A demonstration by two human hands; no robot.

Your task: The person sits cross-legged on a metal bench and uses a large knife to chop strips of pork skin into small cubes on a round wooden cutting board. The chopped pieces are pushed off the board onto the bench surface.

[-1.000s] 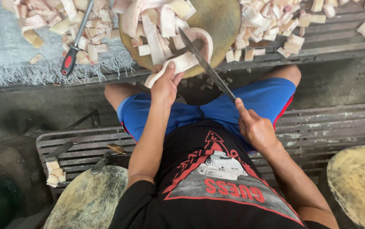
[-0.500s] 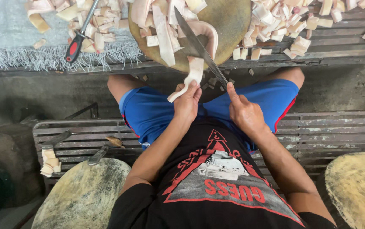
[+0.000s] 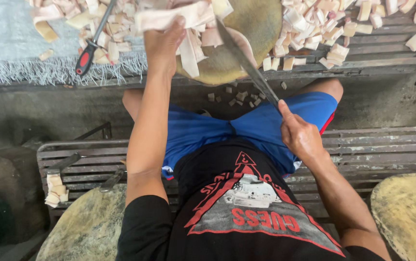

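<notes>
My left hand (image 3: 163, 44) reaches forward over the round wooden chopping block (image 3: 261, 24) and grips a long pale strip (image 3: 169, 17) of cut material, held across its near-left edge. My right hand (image 3: 299, 135) stays low over my blue shorts and is closed on the handle of a long knife (image 3: 246, 65). The blade slants up and left, its tip resting on the block among more pale strips (image 3: 188, 50). Heaps of small pale cut pieces (image 3: 314, 29) lie to the right of the block.
A red-handled tool (image 3: 88, 50) lies among cut pieces on a grey woven mat (image 3: 9, 38). I sit on a slatted metal bench (image 3: 387, 145). Round wooden blocks stand at lower left (image 3: 82, 227) and lower right (image 3: 406, 217). Small scraps (image 3: 237, 94) lie below the block.
My left hand rose from near my lap to the block's left edge, carrying a pale strip. My right hand stayed low over my right thigh with the knife.
</notes>
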